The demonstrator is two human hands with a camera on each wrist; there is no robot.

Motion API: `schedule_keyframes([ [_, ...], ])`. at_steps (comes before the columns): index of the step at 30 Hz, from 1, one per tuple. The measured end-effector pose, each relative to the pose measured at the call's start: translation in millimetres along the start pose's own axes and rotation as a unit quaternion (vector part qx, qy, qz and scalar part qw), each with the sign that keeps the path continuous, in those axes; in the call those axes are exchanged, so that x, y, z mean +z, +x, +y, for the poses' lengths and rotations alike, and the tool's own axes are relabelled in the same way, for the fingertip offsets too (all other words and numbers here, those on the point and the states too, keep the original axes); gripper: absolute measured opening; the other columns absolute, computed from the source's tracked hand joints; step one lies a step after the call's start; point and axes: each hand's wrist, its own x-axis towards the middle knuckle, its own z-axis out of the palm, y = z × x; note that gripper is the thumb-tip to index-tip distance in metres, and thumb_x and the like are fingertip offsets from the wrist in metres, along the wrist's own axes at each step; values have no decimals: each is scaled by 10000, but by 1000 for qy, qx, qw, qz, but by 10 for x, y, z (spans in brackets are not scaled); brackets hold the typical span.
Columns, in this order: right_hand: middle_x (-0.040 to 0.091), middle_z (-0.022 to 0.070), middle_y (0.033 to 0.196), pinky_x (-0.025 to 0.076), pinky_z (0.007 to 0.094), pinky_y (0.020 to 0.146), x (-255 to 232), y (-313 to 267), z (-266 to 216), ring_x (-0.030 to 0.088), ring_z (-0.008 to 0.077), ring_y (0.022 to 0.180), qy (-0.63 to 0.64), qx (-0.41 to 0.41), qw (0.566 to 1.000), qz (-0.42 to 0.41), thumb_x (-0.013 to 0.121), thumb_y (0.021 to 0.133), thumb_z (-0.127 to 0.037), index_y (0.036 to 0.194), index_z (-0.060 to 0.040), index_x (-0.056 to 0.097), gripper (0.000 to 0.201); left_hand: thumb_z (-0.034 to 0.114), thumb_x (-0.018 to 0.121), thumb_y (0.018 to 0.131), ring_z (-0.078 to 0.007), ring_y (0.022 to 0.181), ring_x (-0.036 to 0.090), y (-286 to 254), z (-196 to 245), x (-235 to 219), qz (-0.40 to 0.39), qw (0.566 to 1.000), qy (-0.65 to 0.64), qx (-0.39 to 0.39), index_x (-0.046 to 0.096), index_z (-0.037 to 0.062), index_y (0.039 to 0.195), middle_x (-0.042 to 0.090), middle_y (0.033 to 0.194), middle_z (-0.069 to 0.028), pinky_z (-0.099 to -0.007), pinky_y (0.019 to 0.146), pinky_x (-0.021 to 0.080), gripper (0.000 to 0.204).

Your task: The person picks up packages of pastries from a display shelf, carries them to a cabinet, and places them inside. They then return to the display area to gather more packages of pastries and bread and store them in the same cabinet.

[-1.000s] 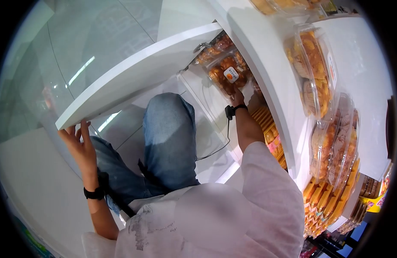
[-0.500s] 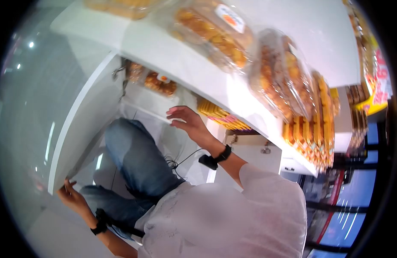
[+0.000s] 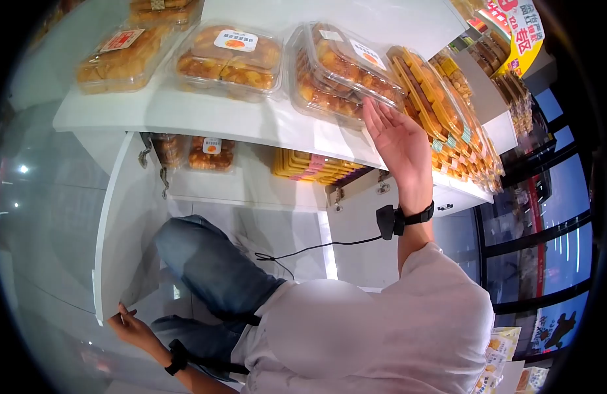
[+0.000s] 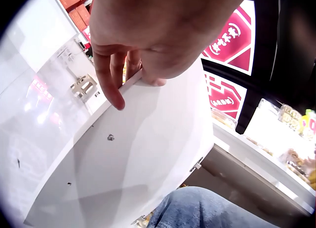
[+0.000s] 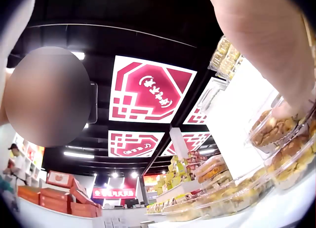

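My left hand [image 3: 134,330] pinches the free edge of a white cabinet door [image 3: 123,230], which stands swung open. In the left wrist view the thumb lies on one face of the door and the fingers on the other. My right hand [image 3: 405,148] is raised to the counter, palm showing, with its fingers extended against the front of two stacked clear boxes of pastries [image 3: 336,72]. The right wrist view shows the fingertips at the upper box [image 5: 271,131]; the box covers part of them.
More pastry boxes [image 3: 230,59] line the white counter [image 3: 251,118]. Yellow trays of packed pastries [image 3: 441,125] stand right of the hand. Inside the cabinet sit a pastry box [image 3: 211,154] and yellow trays [image 3: 310,165]. A black cable [image 3: 316,246] runs from the right wrist.
My right hand has left the pastry box inside the cabinet and risen to the stacked boxes on the counter. My left hand stays on the door edge. The head view has turned toward the counter.
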Motion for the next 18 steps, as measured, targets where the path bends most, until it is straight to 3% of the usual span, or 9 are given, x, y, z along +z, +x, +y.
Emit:
schedule_keyframes([
  [4,382,260,1394,398,479,1121,-29,79,-95,425,377,1331,93,73,993,-14,391,1004,-42,1253,114,350,296,201,574,1005,-196,754,629,-12,-3,-7,3,1000,-28,9,566,-44,1119,656,938,-157,-302,605,527,270],
  [8,417,231,1343,407,471,1106,-49,149,-89,438,368,1307,121,92,988,-9,440,999,-53,1230,93,383,279,202,585,999,-184,779,640,-16,30,-89,-31,999,-19,2,577,-8,1140,675,940,-148,-302,594,529,253],
  [10,446,192,1260,433,453,1062,46,154,-73,471,334,1243,164,83,981,70,537,974,-76,1187,74,425,284,204,595,992,-180,781,643,1,34,-76,-26,999,-38,9,577,-6,1147,675,925,-142,-296,590,536,261],
  [11,446,192,1260,433,453,1062,68,188,-75,471,334,1243,169,82,980,68,537,974,-76,1187,74,425,284,206,604,986,-180,778,644,8,102,-98,-30,999,-41,4,581,-12,1153,673,934,-143,-292,586,543,275],
  [13,443,149,1169,461,421,987,130,298,-62,498,271,1115,118,85,978,150,614,946,-100,1140,27,463,277,203,587,996,-173,817,647,23,50,-132,-44,998,-44,0,571,1,1193,667,983,-129,-284,590,536,283],
  [16,429,127,1109,466,388,900,206,428,-103,472,231,1002,69,71,984,151,648,936,-135,1103,-20,481,263,194,568,1005,-168,861,650,23,30,-141,-62,997,-52,-6,557,15,1240,660,1036,-114,-274,589,529,296],
  [18,419,104,1044,458,390,840,479,315,-149,432,223,946,59,80,975,197,671,924,-179,1080,-55,497,265,191,565,1005,-168,859,646,34,4,-135,-65,996,-60,-4,552,16,1252,656,1034,-108,-277,592,533,303],
])
